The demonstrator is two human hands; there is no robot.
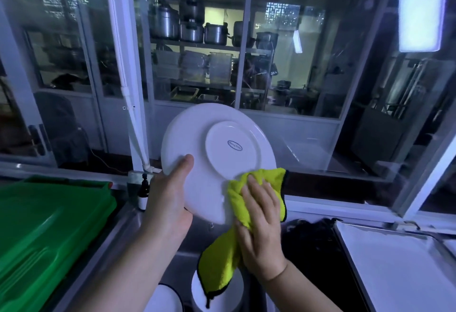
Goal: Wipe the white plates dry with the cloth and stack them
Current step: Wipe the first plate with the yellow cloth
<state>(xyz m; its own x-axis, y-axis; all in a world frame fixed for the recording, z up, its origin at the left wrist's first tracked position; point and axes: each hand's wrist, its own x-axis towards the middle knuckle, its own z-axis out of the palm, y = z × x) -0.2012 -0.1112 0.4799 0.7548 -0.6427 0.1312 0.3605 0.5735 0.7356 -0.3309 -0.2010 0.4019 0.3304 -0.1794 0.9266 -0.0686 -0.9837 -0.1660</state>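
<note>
Between green crate (49, 225) and steel tray (399, 269), white plate (217, 139) in grip of left hand (170, 193), right hand (261, 213) flat on cloth (222, 262)

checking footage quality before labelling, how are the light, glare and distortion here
Head view: dim, bluish light; the white plate and yellow cloth read sharply; reflections streak the glass panes, a white panel upper right is blown out, and window frames bend near the edges.

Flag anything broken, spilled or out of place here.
Nothing stands out. The white plate looks whole, held underside toward the camera; the left hand grips its rim and the right hand presses the yellow cloth against it. The cloth's loose end hangs free below.
</note>
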